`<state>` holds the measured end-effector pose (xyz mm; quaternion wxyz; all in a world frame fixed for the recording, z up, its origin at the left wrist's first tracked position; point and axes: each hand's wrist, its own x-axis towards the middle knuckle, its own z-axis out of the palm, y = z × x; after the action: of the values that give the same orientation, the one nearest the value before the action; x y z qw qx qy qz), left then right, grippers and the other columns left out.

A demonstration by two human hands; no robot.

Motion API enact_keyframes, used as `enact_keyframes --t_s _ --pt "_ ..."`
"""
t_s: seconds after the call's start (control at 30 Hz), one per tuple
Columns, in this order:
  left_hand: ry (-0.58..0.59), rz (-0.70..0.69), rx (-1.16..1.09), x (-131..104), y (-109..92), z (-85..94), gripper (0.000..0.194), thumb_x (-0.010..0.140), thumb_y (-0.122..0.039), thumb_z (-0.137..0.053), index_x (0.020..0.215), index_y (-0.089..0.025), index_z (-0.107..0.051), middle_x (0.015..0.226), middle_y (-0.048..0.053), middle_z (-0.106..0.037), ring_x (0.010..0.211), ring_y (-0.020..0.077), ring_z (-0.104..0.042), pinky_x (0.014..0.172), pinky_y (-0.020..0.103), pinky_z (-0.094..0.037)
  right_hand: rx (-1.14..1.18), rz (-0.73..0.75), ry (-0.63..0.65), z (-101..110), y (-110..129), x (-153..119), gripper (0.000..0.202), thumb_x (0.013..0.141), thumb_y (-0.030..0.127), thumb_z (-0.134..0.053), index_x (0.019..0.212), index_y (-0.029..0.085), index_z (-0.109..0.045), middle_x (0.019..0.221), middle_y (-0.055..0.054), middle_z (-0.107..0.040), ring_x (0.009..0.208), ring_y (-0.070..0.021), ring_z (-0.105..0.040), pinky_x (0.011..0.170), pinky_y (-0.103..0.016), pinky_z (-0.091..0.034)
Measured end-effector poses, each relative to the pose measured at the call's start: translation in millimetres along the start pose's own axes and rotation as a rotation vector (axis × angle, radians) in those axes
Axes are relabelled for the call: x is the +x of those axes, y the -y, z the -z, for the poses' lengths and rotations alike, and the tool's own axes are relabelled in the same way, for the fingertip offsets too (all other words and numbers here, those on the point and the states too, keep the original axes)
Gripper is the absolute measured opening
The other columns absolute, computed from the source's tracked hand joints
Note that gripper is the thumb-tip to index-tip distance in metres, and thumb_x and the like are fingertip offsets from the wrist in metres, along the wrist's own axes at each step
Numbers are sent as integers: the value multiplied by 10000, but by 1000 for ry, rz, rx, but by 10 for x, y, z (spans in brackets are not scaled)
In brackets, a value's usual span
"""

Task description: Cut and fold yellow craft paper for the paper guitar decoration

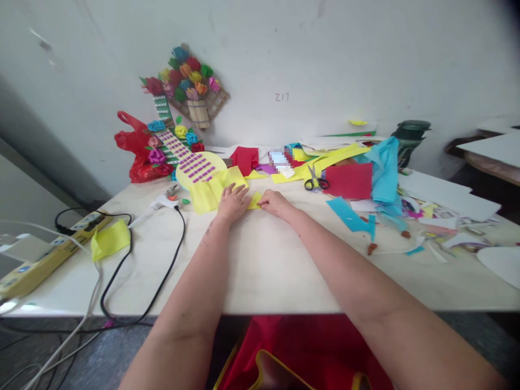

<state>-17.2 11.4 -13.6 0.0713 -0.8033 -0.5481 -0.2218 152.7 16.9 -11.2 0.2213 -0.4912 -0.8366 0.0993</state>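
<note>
on the desk (276, 271), i have my right hand (277, 205) with its grip pinched on the end of a small yellow strip (255, 200), which lies between both hands; my left hand (233, 205) is palm down, fingers slightly apart, against a larger yellow paper (203, 197). farther back i see scissors (316, 182) to the right and a guitar shape (199, 168) to the left, near a red bag (136, 143) by the wall (317, 59).

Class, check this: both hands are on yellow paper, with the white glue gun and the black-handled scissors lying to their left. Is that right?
No: the black-handled scissors lie to the right, as the head view shows. The left hand and right hand are on yellow paper, and the white glue gun lies to their left.
</note>
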Motion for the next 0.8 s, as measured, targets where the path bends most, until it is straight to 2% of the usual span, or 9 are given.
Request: enact_keyframes --t_s 0.13,0.23,0.33,0.43,0.6,0.8 --pt "143 -21 -26 -13 27 -23 417 853 -402 -235 1168 -306 -491 1301 -53 -409 1293 229 -103 1030 466 -73 -6 11 -3 -6 -1 -2 201 721 130 -539 844 156 -696 910 -72 -630 815 -152 -583 737 -209 -417" --pt "158 52 -12 -29 63 -35 452 849 -426 -212 1238 -316 -415 1356 -61 -318 1301 243 6 1018 507 1 4 12 -10 -5 0 -12 195 728 128 -535 836 150 -695 921 -80 -622 813 -157 -581 746 -224 -418" --pt "147 135 -2 -28 86 -61 464 837 -457 -221 1237 -329 -416 1374 -57 -281 1295 265 54 1003 537 24 22 26 -27 -7 -6 -24 191 728 130 -533 827 153 -695 908 -75 -624 813 -158 -576 758 -233 -416" --pt "143 185 13 -7 106 -97 463 819 -484 -244 1210 -344 -448 1377 -57 -277 1290 279 76 993 553 37 40 50 -53 -24 -31 -25 204 714 112 -533 832 161 -692 887 -61 -626 813 -149 -571 766 -226 -410" --pt "177 174 49 20 127 -136 457 777 -494 -344 1194 -351 -464 1381 -38 -272 1289 310 50 980 574 39 67 56 -91 -68 -96 -2 244 694 93 -538 877 167 -682 866 -47 -623 770 -130 -567 744 -213 -409" --pt "165 173 66 12 114 -138 463 750 -518 -377 1170 -357 -485 1373 -27 -292 1289 321 20 978 573 41 43 61 -61 -54 -76 -4 240 712 147 -557 923 152 -672 885 -66 -607 771 -133 -560 742 -211 -400"
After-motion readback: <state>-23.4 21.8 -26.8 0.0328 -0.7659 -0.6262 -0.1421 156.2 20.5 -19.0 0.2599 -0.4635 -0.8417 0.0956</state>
